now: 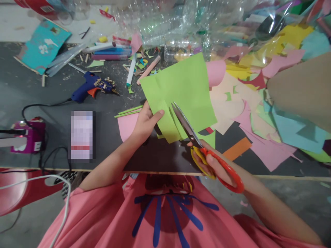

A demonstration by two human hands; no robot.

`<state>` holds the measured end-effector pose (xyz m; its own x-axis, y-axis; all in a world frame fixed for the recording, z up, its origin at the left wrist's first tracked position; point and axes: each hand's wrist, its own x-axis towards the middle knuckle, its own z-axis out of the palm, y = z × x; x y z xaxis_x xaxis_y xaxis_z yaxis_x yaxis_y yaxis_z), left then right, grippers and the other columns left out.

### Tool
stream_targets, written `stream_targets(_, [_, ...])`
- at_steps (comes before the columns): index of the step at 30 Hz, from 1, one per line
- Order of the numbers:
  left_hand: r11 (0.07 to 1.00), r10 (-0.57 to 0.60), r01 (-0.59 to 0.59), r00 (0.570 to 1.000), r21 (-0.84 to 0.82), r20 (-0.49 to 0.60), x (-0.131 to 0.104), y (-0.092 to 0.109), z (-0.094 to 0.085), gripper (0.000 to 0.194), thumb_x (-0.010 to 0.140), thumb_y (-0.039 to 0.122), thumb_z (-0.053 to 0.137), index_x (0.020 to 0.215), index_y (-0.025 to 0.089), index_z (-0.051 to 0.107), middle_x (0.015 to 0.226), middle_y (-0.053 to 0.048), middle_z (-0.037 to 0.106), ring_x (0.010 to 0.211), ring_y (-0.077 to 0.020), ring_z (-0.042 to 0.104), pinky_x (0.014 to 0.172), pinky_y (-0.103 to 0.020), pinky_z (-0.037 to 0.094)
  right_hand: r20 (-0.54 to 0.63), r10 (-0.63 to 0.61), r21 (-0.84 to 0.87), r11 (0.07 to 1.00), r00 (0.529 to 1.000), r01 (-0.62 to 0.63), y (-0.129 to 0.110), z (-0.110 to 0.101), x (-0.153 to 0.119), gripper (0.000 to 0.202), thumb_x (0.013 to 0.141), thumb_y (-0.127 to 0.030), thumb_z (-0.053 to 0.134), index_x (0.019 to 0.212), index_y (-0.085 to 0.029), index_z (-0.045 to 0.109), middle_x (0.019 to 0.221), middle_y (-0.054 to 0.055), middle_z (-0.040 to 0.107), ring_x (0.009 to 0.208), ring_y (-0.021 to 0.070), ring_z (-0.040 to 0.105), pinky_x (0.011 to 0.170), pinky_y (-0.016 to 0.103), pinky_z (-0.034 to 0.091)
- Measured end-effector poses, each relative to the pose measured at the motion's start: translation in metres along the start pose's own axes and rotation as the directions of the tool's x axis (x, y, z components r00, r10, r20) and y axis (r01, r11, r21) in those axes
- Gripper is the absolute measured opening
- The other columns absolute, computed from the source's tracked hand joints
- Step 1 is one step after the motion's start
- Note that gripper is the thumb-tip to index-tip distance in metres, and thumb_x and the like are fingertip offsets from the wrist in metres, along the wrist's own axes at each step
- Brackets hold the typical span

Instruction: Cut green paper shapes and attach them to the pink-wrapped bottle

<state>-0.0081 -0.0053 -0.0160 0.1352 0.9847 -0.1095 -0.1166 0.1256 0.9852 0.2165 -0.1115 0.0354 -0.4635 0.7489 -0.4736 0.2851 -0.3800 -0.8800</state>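
My left hand (146,124) pinches the left edge of a sheet of green paper (184,84), thumb flat on top and the fingers mostly out of sight underneath, while my right hand (216,166), well apart from it, is closed around the handles of the scissors (190,131). Part of that hand is hidden behind the red and yellow loops. The blades slant across the lower part of the sheet, pointing up and away from me with their tips slightly parted; I can't tell whether they bite into it. A line runs down the paper between my hands, a slit or a crease, hard to say which. The sheet is bright lime, tilted, with straight edges and a narrower flap along the side nearest my left hand. It covers part of a pink roll (216,72) beyond it. Just left of my left hand, thin green strips (126,112) lie by a pink piece (127,128) that the hand partly hides. Farther left is a blue glue gun (89,84), its front cluttered with small bits, and a phone (81,135) whose screen is blurred into squares. Beyond my right hand, a tan shape (301,88) is cut off by the picture's edge; I can't make out what it is.
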Motion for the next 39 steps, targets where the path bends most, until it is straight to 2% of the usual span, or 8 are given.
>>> stream_targets(5, [0.979, -0.166, 0.164, 0.986, -0.119, -0.002, 0.000, 0.009, 0.003, 0.032, 0.078, 0.029, 0.058, 0.109, 0.020, 0.053, 0.093, -0.005, 0.070, 0.093, -0.0243, 0.071, 0.078, -0.038, 0.060, -0.282, 0.152, -0.157, 0.967, 0.947, -0.201, -0.011, -0.034, -0.016, 0.055, 0.083, -0.065, 0.049, 0.119, -0.023, 0.053, 0.073, 0.001, 0.052, 0.060, 0.0152, 0.050, 0.051, 0.026, 0.043])
stream_targets(9, [0.946, -0.295, 0.285, 0.955, -0.158, -0.041, -0.003, 0.019, 0.007, 0.023, 0.081, 0.020, 0.047, 0.100, 0.016, 0.059, 0.079, -0.003, 0.069, 0.086, -0.0230, 0.071, 0.071, -0.036, 0.061, -0.670, -0.036, -0.456, 0.808, 0.741, -0.373, -0.005, -0.067, -0.018, 0.061, 0.071, -0.066, 0.059, 0.115, -0.024, 0.058, 0.094, 0.007, 0.063, 0.081, 0.0247, 0.059, 0.075, 0.038, 0.048])
stream_targets(15, [0.911, -0.376, 0.371, 0.927, -0.179, 0.007, -0.003, 0.030, 0.009, 0.015, 0.082, 0.015, 0.044, 0.088, 0.014, 0.058, 0.072, -0.004, 0.068, 0.078, -0.0218, 0.071, 0.068, -0.033, 0.059, -0.799, -0.091, -0.478, 0.697, 0.594, -0.535, 0.023, -0.101, -0.012, 0.057, 0.071, -0.051, 0.056, 0.118, -0.019, 0.059, 0.110, 0.014, 0.067, 0.092, 0.0298, 0.063, 0.081, 0.042, 0.048])
stream_targets(22, [0.905, -0.354, 0.348, 0.935, -0.247, 0.021, -0.001, 0.026, 0.009, 0.020, 0.086, 0.024, 0.040, 0.086, 0.013, 0.057, 0.062, -0.004, 0.065, 0.070, -0.0207, 0.069, 0.066, -0.034, 0.057, -0.664, -0.387, -0.737, 0.483, 0.640, -0.473, 0.053, -0.104, -0.009, 0.046, 0.084, -0.042, 0.050, 0.118, -0.014, 0.060, 0.108, 0.020, 0.067, 0.103, 0.0334, 0.060, 0.093, 0.048, 0.045])
stream_targets(27, [0.929, -0.297, 0.266, 0.950, -0.256, -0.094, 0.001, 0.024, 0.007, 0.016, 0.084, 0.028, 0.046, 0.080, 0.015, 0.055, 0.062, -0.004, 0.064, 0.065, -0.0178, 0.066, 0.065, -0.030, 0.055, -0.483, -0.600, -0.876, 0.347, 0.639, -0.335, 0.062, -0.055, -0.016, 0.048, 0.091, -0.040, 0.049, 0.136, -0.024, 0.047, 0.143, 0.017, 0.045, 0.137, 0.0346, 0.035, 0.108, 0.053, 0.035])
stream_targets(29, [0.931, -0.297, 0.259, 0.947, -0.258, -0.125, 0.002, 0.024, 0.007, 0.014, 0.082, 0.026, 0.046, 0.074, 0.016, 0.052, 0.056, -0.002, 0.060, 0.053, -0.0139, 0.060, 0.054, -0.024, 0.050, -0.342, -0.589, -0.928, 0.334, 0.732, -0.166, 0.067, -0.035, -0.013, 0.058, 0.093, -0.041, 0.044, 0.147, -0.029, 0.029, 0.149, 0.014, 0.039, 0.137, 0.0339, 0.037, 0.106, 0.055, 0.037])
stream_targets(34, [0.904, -0.380, 0.346, 0.919, -0.251, -0.105, 0.003, 0.030, 0.006, 0.021, 0.085, 0.023, 0.040, 0.068, 0.017, 0.049, 0.048, 0.001, 0.053, 0.039, -0.0100, 0.050, 0.041, -0.020, 0.039, -0.327, -0.501, -0.921, 0.360, 0.801, -0.151, 0.076, -0.023, 0.007, 0.076, 0.093, -0.052, 0.039, 0.154, -0.025, 0.001, 0.157, 0.017, 0.026, 0.144, 0.0366, 0.025, 0.110, 0.061, 0.029])
stream_targets(39, [0.857, -0.455, 0.440, 0.890, -0.268, 0.003, 0.004, 0.038, 0.006, 0.035, 0.090, 0.022, 0.031, 0.062, 0.016, 0.050, 0.046, 0.001, 0.052, 0.035, -0.0083, 0.046, 0.040, -0.019, 0.038, -0.397, -0.501, -0.830, 0.554, 0.769, -0.067, 0.063, -0.040, 0.020, 0.065, 0.095, -0.047, 0.038, 0.153, -0.027, 0.014, 0.159, 0.014, 0.022, 0.147, 0.0337, 0.020, 0.114, 0.062, 0.023])
